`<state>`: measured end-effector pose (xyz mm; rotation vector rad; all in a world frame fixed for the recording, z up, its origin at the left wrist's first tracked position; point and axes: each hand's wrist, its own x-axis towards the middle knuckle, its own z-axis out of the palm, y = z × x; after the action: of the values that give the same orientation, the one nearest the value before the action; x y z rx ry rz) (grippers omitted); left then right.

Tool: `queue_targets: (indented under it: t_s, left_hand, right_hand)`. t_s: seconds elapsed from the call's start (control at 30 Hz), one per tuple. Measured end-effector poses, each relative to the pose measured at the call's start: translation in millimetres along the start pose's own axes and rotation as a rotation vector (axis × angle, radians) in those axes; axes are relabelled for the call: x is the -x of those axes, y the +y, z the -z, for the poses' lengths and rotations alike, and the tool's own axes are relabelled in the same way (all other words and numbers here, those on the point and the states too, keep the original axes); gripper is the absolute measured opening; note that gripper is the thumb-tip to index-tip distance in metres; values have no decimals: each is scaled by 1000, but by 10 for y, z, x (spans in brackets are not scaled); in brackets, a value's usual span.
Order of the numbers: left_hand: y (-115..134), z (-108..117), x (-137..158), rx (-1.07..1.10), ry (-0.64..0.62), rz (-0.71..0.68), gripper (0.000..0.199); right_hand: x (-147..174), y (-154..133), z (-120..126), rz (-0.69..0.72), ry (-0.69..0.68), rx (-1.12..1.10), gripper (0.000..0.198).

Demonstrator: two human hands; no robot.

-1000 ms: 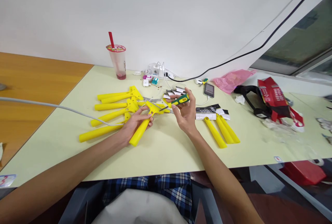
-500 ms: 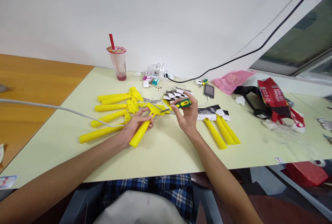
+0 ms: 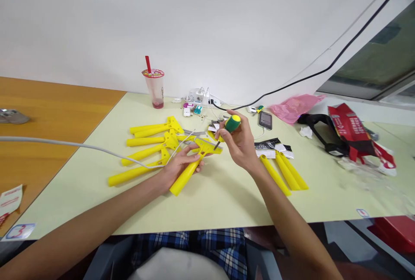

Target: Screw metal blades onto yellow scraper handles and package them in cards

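My left hand is wrapped round the neck of a yellow plastic scraper, its handle slanting down toward me and its wide head to the upper right. Closed fingers of my right hand grip a screwdriver with a green and yellow handle. The screwdriver's thin shaft points down, its tip at the right end of the scraper's head. I cannot tell whether a screw is under the tip. Several more yellow scrapers lie left of my left hand.
Yellow handles with black-and-white wrapped ends lie at right. Behind stand a drink cup, a power strip and a phone. A grey cable crosses from the left. A pink bag and red package sit far right.
The screwdriver has swung from nearly level to steeply upright, its tip now on the right end of the scraper's head. My right hand turned with it. The whole view has shifted slightly.
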<state>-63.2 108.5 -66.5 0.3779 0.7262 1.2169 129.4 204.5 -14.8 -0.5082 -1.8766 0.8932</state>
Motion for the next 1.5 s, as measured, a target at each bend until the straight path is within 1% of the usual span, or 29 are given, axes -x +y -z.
queue_targets:
  t_s: [0.1,0.17,0.23,0.33,0.4,0.43,0.47,0.53,0.57,0.63,0.7,0.73,0.87,1.0,1.17,1.3,1.5]
  left_hand:
    - [0,-35,34,31,-9,2,55]
    - [11,-36,38,41,4,-20,53]
    - [20,-19,26,42,19,-41,51]
    - [16,14,2,41,38,-52,51]
    - [5,25,-2,40,40,-43,52]
    - [0,25,2,32,34,-35,53]
    - [-3,22,7,16,24,-25,54]
    - [-6,14,20,-33,-11,6,53]
    - [-6,12,24,-62,-35,23,52]
    - [-8,17,26,-115,-86,52,51]
    - [-9,30,21,-155,-126,61,51]
    - [-8,36,19,-171,-139,63,51]
    - [10,33,17,-199,-129,82,51]
    - [30,19,18,-176,-91,82,50]
    - [-1,54,11,-158,-110,95,48]
    - [-42,58,14,-131,-126,121,48]
    - [-52,14,40,-128,-111,97,47]
  right_hand:
    - [-193,-98,-75,-60,-139,-88,39]
    - [-288,-116,-141,-79,-181,-147,37]
    - [-356,-119,-186,-84,-174,-155,36]
    - [-444,-145,-173,-70,-98,-122,31]
    - [-517,-177,-113,-68,-118,-29,28]
    - [-558,-190,-73,-58,-171,51,28]
    - [-599,-197,-33,-38,-256,151,29]
    - [-668,-186,40,14,-479,357,33]
    - [-688,-167,68,25,-600,440,38]
    - [-691,-106,103,3,-811,545,56]
    - [-652,-29,116,-44,-937,586,71]
    - [-626,11,118,-57,-970,588,72]
    - [-564,134,112,-69,-1016,529,62]
    - [-596,187,98,-86,-1025,497,67]
    - [-579,200,113,-73,-1001,500,62]
    - [-518,160,120,-57,-1001,573,63]
    - [-491,76,62,-5,-1005,613,39]
